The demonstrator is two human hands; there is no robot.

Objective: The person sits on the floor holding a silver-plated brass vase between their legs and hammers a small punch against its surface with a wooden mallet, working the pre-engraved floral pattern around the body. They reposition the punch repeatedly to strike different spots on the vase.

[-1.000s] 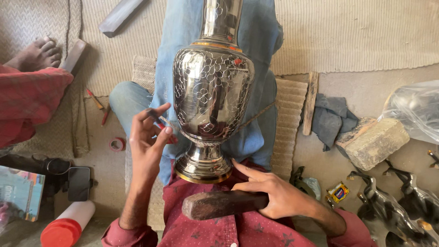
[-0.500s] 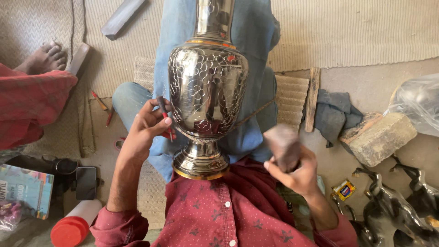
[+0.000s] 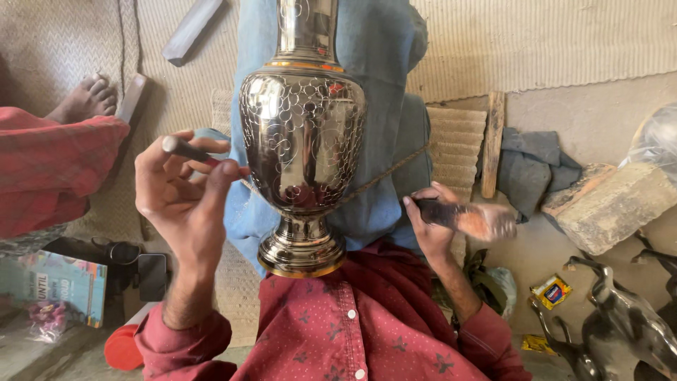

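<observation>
A tall silver-coloured metal vase [image 3: 303,141] with engraved patterns lies on my lap, its round foot [image 3: 300,254] against my red shirt. My left hand [image 3: 180,194] holds a thin chisel [image 3: 194,150] whose tip rests on the vase's left side. My right hand [image 3: 427,226] grips a wooden mallet [image 3: 469,217], blurred by motion, to the right of the vase and apart from it. A cord [image 3: 384,173] runs across the vase's belly over my blue trousers.
Another person's bare foot [image 3: 88,99] and red sleeve [image 3: 56,169] are at the left. A stone block [image 3: 606,204], grey cloth [image 3: 532,166] and wooden stick [image 3: 492,141] lie at the right. Dark metal animal figures [image 3: 620,324] stand at the lower right. A red-capped container [image 3: 127,342] and booklet [image 3: 53,286] sit at the lower left.
My right hand lifted the mallet from my lap and swung it out to the right. My left hand kept the chisel against the vase and rose slightly.
</observation>
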